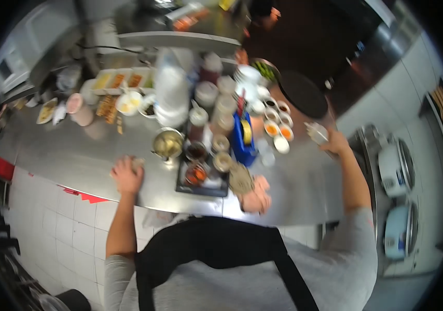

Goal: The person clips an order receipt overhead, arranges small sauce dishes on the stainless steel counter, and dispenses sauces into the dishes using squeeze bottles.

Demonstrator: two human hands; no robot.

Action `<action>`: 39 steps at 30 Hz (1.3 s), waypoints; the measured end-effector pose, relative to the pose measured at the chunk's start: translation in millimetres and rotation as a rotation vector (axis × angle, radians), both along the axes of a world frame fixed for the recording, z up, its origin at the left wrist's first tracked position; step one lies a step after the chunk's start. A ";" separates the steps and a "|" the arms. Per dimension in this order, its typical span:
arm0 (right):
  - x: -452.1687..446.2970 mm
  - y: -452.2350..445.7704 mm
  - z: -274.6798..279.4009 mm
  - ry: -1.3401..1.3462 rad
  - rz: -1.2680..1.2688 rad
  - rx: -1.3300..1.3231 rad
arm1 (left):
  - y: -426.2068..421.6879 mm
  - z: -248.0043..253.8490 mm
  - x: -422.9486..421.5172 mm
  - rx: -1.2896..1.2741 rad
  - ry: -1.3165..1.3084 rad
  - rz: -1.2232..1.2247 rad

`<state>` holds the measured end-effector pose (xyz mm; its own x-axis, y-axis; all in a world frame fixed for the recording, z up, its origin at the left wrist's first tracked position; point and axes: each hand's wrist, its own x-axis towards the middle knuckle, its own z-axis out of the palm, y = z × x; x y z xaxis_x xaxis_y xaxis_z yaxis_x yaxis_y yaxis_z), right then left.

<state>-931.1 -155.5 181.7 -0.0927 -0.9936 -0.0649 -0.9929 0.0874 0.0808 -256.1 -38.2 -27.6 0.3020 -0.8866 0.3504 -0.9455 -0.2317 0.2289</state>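
On the steel counter, left of a metal pot, rests my left hand. Something pale and crumpled shows at its fingers, too blurred to name. My right hand is at the counter's right side, its fingers closed on a small clear cup. Small white cups with orange contents stand left of that hand. Between my hands are a black tray with jars, a blue tape dispenser and a pinkish cloth or glove.
Stacked clear cups rise behind the tray. Food containers and a pink-topped cup stand at the back left. A round black pan or lid lies at the back right. Two light-blue appliances stand beyond the counter's right edge.
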 end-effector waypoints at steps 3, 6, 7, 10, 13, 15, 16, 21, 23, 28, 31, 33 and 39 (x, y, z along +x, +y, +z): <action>0.1 12.6 -43.6 0.078 -0.042 0.195 | -0.7 3.9 -0.9 -0.007 0.014 -0.019; 26.7 22.7 -56.0 0.145 -0.049 0.267 | -1.2 3.1 -1.3 -0.032 0.007 -0.025; 33.4 22.4 -59.8 0.169 -0.049 0.264 | -1.1 2.7 -1.5 -0.040 0.000 -0.024; 49.6 14.1 -72.0 0.261 -0.050 0.258 | -0.8 1.3 -1.7 -0.045 -0.001 -0.019; 64.3 3.1 -79.7 0.387 -0.065 0.262 | -0.1 2.3 -1.5 -0.050 -0.003 -0.021; 72.2 -1.5 -80.9 0.464 -0.061 0.263 | 1.1 5.2 -2.4 -0.047 0.006 -0.024; 75.7 -2.5 -79.8 0.470 -0.054 0.263 | 1.3 6.4 -2.9 -0.046 0.010 -0.025; 81.2 -5.0 -74.9 0.500 -0.027 0.254 | 0.4 4.2 -1.7 -0.050 0.003 -0.022; 79.2 -6.8 -74.5 0.507 -0.025 0.261 | 0.1 2.6 -1.1 -0.046 0.000 -0.019; 74.6 -8.5 -73.1 0.507 -0.028 0.273 | -0.2 4.9 -1.7 -0.028 0.010 -0.017; 70.7 -10.5 -74.3 0.477 -0.039 0.287 | -0.4 4.0 -1.7 -0.035 0.005 -0.015; 71.4 -7.8 -73.3 0.454 -0.046 0.281 | 0.1 5.4 -2.5 -0.033 0.007 -0.015; 49.5 5.4 -80.9 0.068 -0.173 0.331 | -0.2 4.6 -2.1 -0.044 0.009 -0.029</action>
<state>-881.5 -150.1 100.8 -0.2727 -0.8890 -0.3678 -0.9570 0.2115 0.1984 -258.2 -38.4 -23.0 0.2797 -0.8786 0.3870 -0.9496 -0.1937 0.2466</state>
